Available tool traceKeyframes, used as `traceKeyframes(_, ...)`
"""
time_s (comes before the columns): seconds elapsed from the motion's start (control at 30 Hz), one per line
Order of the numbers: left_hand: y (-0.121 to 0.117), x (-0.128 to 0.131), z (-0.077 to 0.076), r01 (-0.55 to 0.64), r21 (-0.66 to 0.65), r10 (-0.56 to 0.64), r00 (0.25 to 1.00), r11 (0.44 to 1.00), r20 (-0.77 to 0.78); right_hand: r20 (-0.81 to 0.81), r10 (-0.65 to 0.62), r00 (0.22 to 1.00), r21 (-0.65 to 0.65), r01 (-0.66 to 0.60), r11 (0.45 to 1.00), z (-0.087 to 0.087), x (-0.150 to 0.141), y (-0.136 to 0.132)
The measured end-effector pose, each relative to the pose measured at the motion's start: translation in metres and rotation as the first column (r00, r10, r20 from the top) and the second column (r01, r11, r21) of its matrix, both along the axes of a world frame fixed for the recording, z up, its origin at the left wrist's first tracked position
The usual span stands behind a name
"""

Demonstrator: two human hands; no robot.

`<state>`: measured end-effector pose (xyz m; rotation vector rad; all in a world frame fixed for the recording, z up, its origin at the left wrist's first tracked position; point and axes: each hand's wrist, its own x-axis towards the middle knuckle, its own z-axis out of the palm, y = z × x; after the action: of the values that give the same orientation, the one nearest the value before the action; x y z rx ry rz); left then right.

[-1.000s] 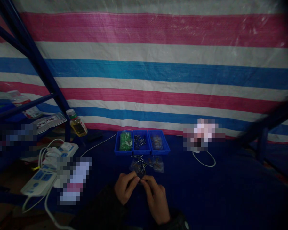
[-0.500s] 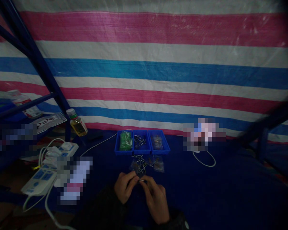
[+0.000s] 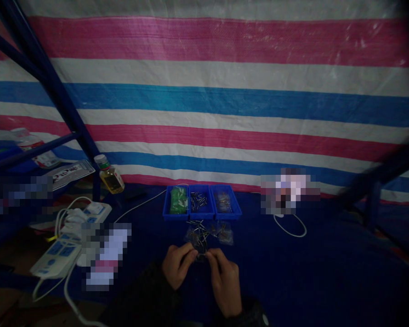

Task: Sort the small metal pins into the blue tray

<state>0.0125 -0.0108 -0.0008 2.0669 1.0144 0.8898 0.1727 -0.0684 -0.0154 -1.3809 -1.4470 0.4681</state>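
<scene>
Showing two bare hands, the left hand and the right hand, curled toward each other above a dark blue cloth, seen from head height. Grip: both hands are closed inward, their fingertips nearly meeting at the centre; whether a small item lies between them is too dark to tell. Just ahead of the grip, almost touching the fingers, lies a loose heap of thin metal pins on and among small clear plastic bags. Beyond the heap stand three blue plastic trays side by side: the left one holds a green packet, the middle one a cluster of pins, and the right one a clear bag of small brownish parts (its contents are hard to make out in this dim light). Left of the grip lie two white power strips, and a white cable runs toward the trays; farther left and ahead stands a small bottle of yellow liquid. Well right of the grip, a white cord loops on the cloth below a pixelated object. A pink, white and blue striped tarpaulin hangs behind everything.
</scene>
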Motion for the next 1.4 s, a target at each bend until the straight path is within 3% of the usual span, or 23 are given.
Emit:
traceKeyframes(0.47,0.0038,-0.0014,-0.0027,0.039,-0.058,-0.042,0.998,0.998,-0.048,-0.014,0.07,0.997,0.047,-0.069,0.997,0.0006,-0.0015,-0.0024)
traceKeyframes(0.83,0.0032,0.0005,0.0046,0.092,-0.09,-0.091,0.996,0.992,0.015,-0.037,0.136,0.99,0.088,-0.132,0.987,0.0003,-0.0006,-0.0008)
traceKeyframes(1.4,0.0019,0.0015,0.0016,0.06,-0.117,-0.062,0.998,0.991,-0.015,0.007,-0.001,1.0,0.069,0.0,0.998,-0.0012,-0.0014,0.0019)
